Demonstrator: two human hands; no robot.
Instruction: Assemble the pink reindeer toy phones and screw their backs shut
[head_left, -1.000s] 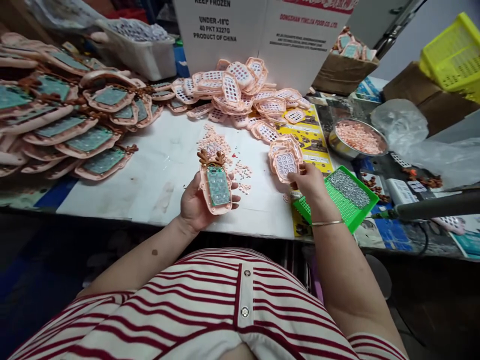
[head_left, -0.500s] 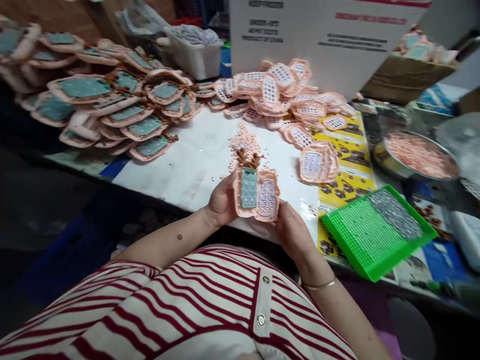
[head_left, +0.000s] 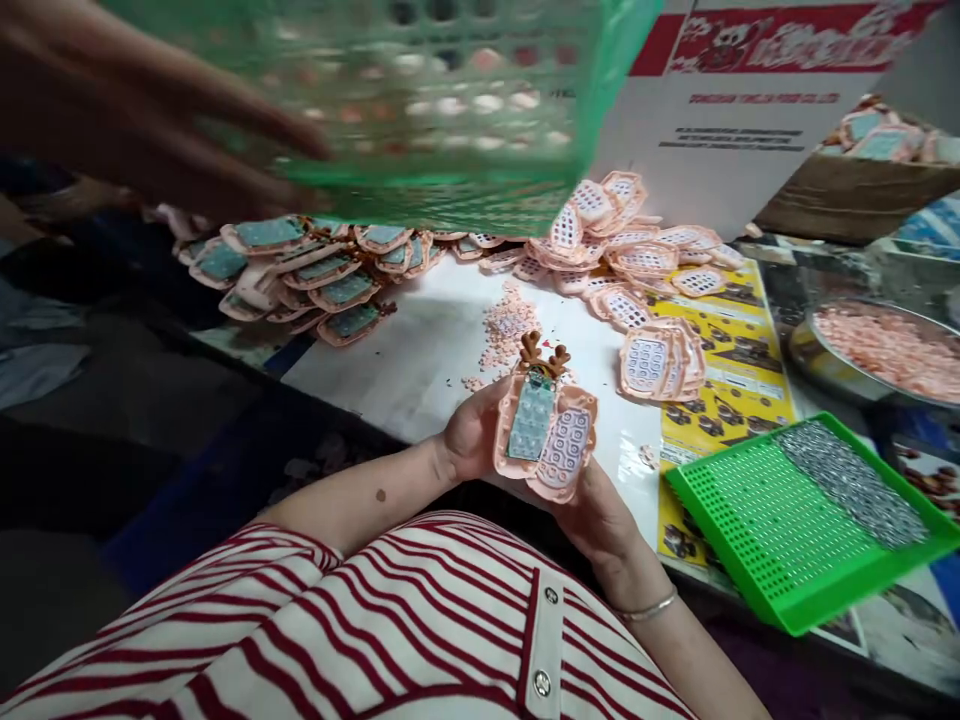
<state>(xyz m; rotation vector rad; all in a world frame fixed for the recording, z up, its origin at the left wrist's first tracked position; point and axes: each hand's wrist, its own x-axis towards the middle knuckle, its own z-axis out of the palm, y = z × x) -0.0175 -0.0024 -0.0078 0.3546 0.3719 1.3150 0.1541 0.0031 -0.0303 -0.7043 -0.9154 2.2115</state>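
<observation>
Head cam: L hand part-closed w/ antlered teal/pink shell, R hand ditto w/ lilac-keyed half.

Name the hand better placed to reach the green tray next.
Right, most likely: the right hand, though holding the keypad half, is nearer the green tray. The left hand, farther off, holds the antlered half.
</observation>
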